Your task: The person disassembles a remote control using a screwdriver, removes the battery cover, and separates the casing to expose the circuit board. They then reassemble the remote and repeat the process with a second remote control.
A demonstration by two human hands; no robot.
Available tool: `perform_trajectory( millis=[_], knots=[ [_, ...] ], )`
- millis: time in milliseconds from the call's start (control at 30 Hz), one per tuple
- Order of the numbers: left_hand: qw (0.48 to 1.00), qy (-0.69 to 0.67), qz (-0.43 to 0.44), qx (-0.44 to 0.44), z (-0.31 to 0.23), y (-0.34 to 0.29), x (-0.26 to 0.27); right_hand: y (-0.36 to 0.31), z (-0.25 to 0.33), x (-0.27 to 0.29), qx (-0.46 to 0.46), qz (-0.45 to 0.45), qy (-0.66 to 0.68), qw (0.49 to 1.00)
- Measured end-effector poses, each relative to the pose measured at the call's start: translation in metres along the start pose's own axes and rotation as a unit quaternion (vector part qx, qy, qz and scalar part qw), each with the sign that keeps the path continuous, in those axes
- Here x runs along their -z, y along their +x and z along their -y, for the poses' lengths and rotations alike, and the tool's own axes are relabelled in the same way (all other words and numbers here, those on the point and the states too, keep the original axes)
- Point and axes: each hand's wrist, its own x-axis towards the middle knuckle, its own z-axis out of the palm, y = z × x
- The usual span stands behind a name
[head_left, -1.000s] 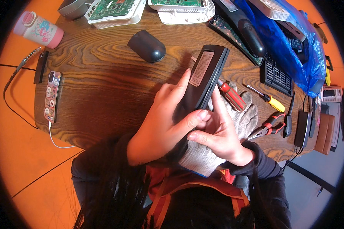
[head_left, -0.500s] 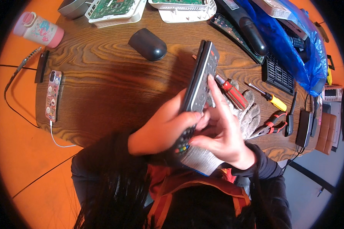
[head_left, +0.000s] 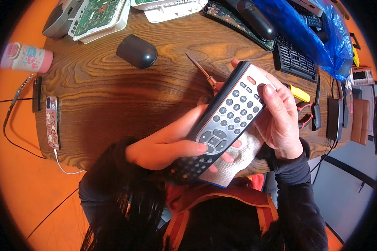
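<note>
Both my hands hold a long silver and black remote control point(head_left: 234, 111), its button face turned up and its far end tilted to the right. My left hand point(head_left: 176, 144) wraps round the lower part, thumb on the face by the direction keys. At the upper right edge, my right hand point(head_left: 277, 108) grips the remote with its thumb near the top buttons. Beneath it lies a grey work glove point(head_left: 243, 157), partly covered. The shaft of a screwdriver point(head_left: 203, 70) sticks out past the remote's left side, its handle mostly hidden.
A black rounded cover point(head_left: 137, 51) sits beyond my hands. Opened white casings with green circuit boards point(head_left: 98, 19) stand at the back left. A blue plastic bag point(head_left: 297, 35) fills the back right. Red-handled pliers point(head_left: 305, 115), a phone point(head_left: 52, 123) and a pink bottle point(head_left: 27, 57) are around.
The remote has turned from edge-on to face-up. My right hand has moved from pointing at its buttons to gripping its upper right edge. The whole view has shifted somewhat.
</note>
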Motion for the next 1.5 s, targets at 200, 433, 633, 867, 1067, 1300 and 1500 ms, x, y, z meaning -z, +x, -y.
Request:
perform_trajectory(
  millis=[200, 433, 633, 867, 1067, 1300, 1500],
  knots=[
    [0.996, 0.077, 0.005, -0.034, 0.003, -0.002, 0.001, -0.002, -0.001, -0.001, 0.004, -0.017, -0.052, 0.998],
    [0.987, 0.158, -0.017, -0.013, 0.004, 0.002, 0.001, -0.005, -0.006, -0.003, 0.035, -0.026, -0.080, 0.996],
    [0.981, 0.192, -0.041, 0.002, 0.007, 0.000, 0.000, -0.004, -0.007, -0.004, 0.029, -0.020, -0.078, 0.996],
    [0.953, 0.299, -0.041, 0.033, 0.009, -0.001, 0.001, -0.005, -0.005, -0.006, 0.011, -0.009, -0.115, 0.993],
    [0.937, 0.346, -0.031, 0.029, 0.006, 0.000, 0.005, -0.004, -0.005, 0.000, 0.016, 0.002, -0.121, 0.992],
    [0.964, 0.262, -0.033, 0.002, 0.002, -0.001, 0.003, -0.005, -0.002, -0.009, -0.001, 0.022, -0.096, 0.995],
    [0.991, 0.132, 0.001, -0.028, 0.002, -0.003, 0.002, -0.003, -0.007, -0.017, -0.007, 0.027, -0.019, 0.999]
  ],
)
